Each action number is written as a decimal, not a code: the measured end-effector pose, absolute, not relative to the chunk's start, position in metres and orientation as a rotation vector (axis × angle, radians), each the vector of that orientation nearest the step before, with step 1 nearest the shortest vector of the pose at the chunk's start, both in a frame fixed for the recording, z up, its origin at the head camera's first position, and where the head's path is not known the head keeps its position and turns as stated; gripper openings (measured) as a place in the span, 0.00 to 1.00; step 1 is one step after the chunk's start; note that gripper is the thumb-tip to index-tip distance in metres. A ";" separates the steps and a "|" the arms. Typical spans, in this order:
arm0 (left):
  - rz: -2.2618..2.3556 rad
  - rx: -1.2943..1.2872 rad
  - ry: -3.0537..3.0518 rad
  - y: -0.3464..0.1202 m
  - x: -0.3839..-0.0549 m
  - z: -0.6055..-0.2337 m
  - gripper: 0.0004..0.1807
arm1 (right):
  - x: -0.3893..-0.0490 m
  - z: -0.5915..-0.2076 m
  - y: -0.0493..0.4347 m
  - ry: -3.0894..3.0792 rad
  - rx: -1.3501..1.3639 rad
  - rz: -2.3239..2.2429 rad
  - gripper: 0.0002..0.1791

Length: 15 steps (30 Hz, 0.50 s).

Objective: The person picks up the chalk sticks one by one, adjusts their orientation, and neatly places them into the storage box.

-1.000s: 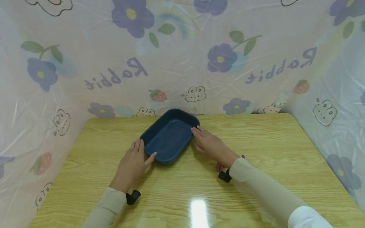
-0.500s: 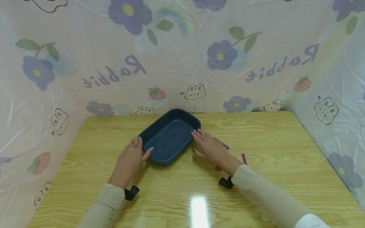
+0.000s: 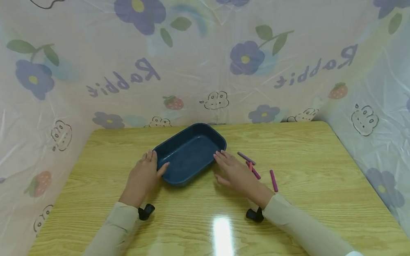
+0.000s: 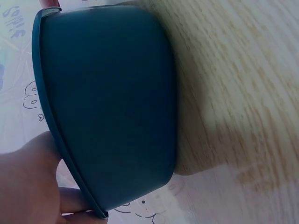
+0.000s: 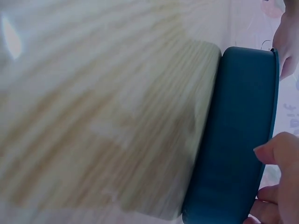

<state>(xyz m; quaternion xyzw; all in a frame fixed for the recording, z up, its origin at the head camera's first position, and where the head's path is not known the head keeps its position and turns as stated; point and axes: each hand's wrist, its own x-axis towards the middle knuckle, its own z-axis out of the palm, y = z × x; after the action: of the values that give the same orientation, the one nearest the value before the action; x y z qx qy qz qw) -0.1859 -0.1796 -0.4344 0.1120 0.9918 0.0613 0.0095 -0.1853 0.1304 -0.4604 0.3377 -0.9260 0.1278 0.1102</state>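
Between left hand (image 3: 141, 178) and right hand (image 3: 238, 174), a tray (image 3: 192, 154) is being held on the tabletop (image 3: 185, 233), long axis slanting away rightward.

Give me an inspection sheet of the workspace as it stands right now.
Surface: wood-grain table, bright glare toward the near edge.
Job's things: blue tray on the table, set at an angle; nothing seen inside it.
Clutter: four thin sticks visible right of the tray, purple to red; the red one lies across another.
Grippers: left hand touches the tray's left end; right hand touches its right near side.
Cables: nothing seen.
Surroundings: wrinkled floral sheet behind and at both sides.
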 end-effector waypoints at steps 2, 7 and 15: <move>0.199 0.346 3.088 -0.180 -0.186 -0.434 0.40 | -0.182 -0.460 0.130 -2.727 0.981 0.378 0.35; 0.214 0.354 3.070 -0.179 -0.186 -0.431 0.38 | -0.172 -0.462 0.130 -2.757 0.951 0.430 0.34; 0.212 0.355 3.067 -0.180 -0.190 -0.431 0.39 | -0.154 -0.462 0.130 -2.722 0.974 0.519 0.32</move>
<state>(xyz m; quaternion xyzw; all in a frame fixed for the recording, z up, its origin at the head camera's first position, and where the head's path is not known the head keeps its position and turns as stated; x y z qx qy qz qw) -0.1901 -0.1803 -0.4307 0.1148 0.9907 0.0686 0.0234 -0.1540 0.1300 -0.4625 0.3298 -0.9220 0.1757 0.1019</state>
